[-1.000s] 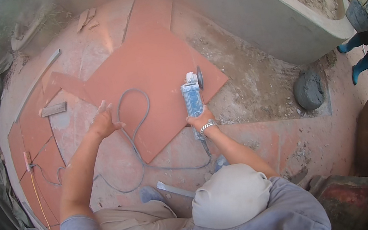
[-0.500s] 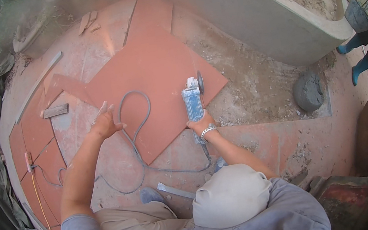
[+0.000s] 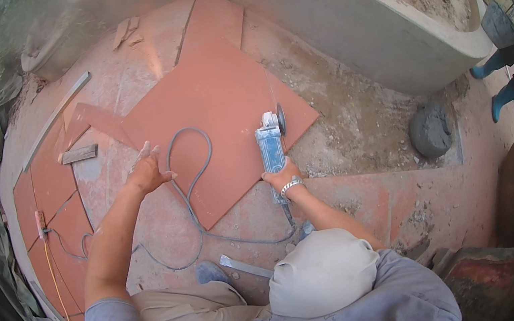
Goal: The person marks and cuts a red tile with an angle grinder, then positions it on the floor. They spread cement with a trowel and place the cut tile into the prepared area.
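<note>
Right hand (image 3: 283, 174): grip closed around the blue angle grinder (image 3: 271, 147), over the edge of the large red slab (image 3: 206, 101); the tool's underside is hidden. Left hand (image 3: 149, 171): grip spread, holding nothing, near the looped cord (image 3: 208, 143). Haze blurs the upper-left plants (image 3: 0, 47); the dark rim crops 1 co-worker (image 3: 504, 100). A curved grey wall (image 3: 350, 26) bounds the dusty floor (image 3: 372, 199).

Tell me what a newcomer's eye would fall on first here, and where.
Probably the big red slab lying askew across the middle of the picture, with a grey cord looping over its left part. Next comes the blue and white grinder in the right-hand grip, just right of the picture's middle. After that, perhaps the bright blue boots near the right edge.
</note>
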Demonstrator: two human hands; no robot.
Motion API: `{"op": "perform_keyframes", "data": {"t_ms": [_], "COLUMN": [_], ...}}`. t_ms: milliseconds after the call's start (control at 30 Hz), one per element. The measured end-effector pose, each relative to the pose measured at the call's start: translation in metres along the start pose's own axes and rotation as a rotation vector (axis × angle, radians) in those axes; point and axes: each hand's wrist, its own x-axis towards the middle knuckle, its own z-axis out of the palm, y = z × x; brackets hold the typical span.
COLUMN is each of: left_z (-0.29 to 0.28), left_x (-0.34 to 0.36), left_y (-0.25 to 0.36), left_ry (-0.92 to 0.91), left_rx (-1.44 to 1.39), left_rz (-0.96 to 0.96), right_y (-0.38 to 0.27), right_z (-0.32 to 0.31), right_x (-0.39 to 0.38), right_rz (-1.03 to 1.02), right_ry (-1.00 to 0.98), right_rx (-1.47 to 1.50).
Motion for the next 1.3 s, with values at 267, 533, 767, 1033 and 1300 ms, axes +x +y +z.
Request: {"op": "perform_keyframes", "data": {"t_ms": [267,533,767,1033,1300], "left_z": [0.002,0.006,0.012,0.005,0.001], "left_x": [-0.001,0.002,0.006,0.002,0.001], "left_y": [-0.002,-0.007,-0.011,-0.005,-0.002], "left_ry": [0.027,0.049,0.078,0.066,0.039], "left_rx": [0.001,0.003,0.001,-0.005,0.041], "left_rz": [0.026,0.035,0.056,0.048,0.049], "right_y": [0.000,0.003,0.007,0.011,0.016], "right_z": [-0.001,0.002,0.002,0.003,0.004], "right_x": [-0.003,-0.005,-0.011,-0.017,-0.026], "right_rz": [0.005,0.017,0.018,0.035,0.032], "right_ry": [-0.001,0.007,-0.001,-0.001,-0.018], "right_rx": [0.003,-0.030,0.004,-0.007,0.020]}}
